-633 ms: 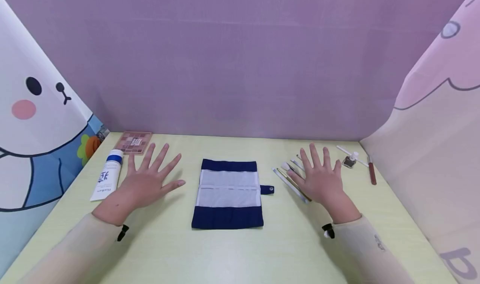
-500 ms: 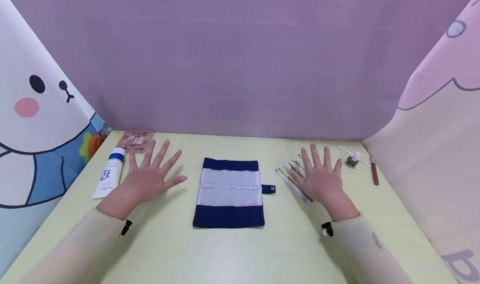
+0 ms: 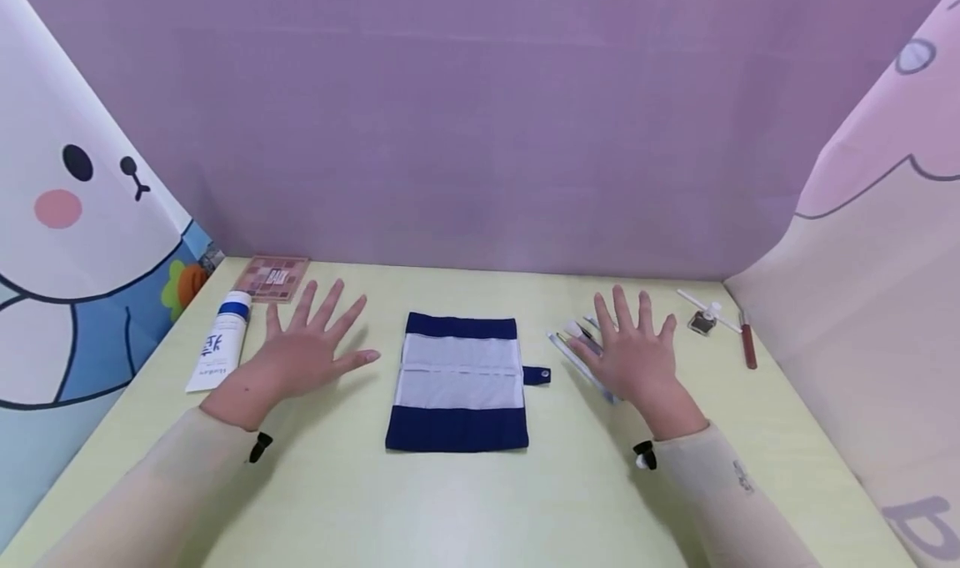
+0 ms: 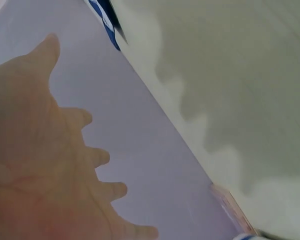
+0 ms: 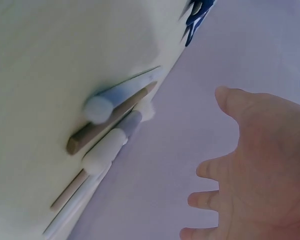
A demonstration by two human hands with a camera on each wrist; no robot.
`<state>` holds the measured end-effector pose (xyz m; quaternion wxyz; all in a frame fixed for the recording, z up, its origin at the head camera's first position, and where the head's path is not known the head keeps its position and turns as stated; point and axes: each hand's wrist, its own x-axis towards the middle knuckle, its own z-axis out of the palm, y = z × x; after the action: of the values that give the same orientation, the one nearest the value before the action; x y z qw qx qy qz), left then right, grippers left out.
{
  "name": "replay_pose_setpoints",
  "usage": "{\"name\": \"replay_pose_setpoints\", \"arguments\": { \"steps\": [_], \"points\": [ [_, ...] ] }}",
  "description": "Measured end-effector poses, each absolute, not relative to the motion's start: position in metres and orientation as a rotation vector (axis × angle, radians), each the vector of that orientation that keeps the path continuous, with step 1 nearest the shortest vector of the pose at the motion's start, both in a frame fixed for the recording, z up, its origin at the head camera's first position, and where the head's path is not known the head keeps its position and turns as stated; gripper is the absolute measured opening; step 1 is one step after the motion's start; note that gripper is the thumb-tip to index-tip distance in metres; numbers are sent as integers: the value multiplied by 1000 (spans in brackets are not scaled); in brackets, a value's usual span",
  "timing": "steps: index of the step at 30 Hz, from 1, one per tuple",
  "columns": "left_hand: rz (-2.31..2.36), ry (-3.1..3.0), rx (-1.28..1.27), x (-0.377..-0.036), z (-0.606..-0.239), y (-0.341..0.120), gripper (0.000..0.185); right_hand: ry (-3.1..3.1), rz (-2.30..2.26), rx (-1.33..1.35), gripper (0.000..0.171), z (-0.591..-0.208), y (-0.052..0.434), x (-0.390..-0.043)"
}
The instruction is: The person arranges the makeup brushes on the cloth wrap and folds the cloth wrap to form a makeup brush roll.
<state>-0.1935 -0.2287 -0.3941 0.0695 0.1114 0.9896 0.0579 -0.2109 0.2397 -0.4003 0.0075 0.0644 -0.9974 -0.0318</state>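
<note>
My left hand [image 3: 303, 355] hovers above the table with its fingers spread, holding nothing. Just left of it lies a white tube [image 3: 220, 343] with a blue band. Between the hands a navy cloth roll-up case [image 3: 457, 430] lies flat, its pale pockets facing up and a snap strap [image 3: 536, 375] at its right side. My right hand [image 3: 637, 355], fingers also spread and grasping nothing, is over several slim brushes and sticks [image 3: 573, 359], partly hiding them. In the right wrist view, a white-tipped brush [image 5: 104, 155] and a brown stick [image 5: 110, 120] lie below the palm.
A pink checkered palette [image 3: 272, 278] sits at the back left. Toward the right edge are a small dark bottle with a white cap [image 3: 702, 322], a white stick [image 3: 690, 298] crossing behind it and a red-handled tool [image 3: 748, 347]. A purple curtain [image 3: 480, 134] backs the table.
My right hand has drifted slightly left, covering more of the brushes. The left hand has shifted a little to the right. The things on the table stay in place.
</note>
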Motion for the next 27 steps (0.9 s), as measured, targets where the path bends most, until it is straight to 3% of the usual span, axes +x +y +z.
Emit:
{"name": "replay_pose_setpoints", "arguments": {
  "steps": [6, 11, 27],
  "points": [
    [247, 2870, 452, -193, -399, -211, 91, -3088, -69, 229, 89, -398, 232, -211],
    [290, 2728, 505, -195, -404, -199, 90, -3016, 76, 288, 77, -394, 226, -213],
    [281, 2643, 496, -196, -405, -189, 79, -3108, 985, 436, 47, -387, 232, -235]
  ]
}}
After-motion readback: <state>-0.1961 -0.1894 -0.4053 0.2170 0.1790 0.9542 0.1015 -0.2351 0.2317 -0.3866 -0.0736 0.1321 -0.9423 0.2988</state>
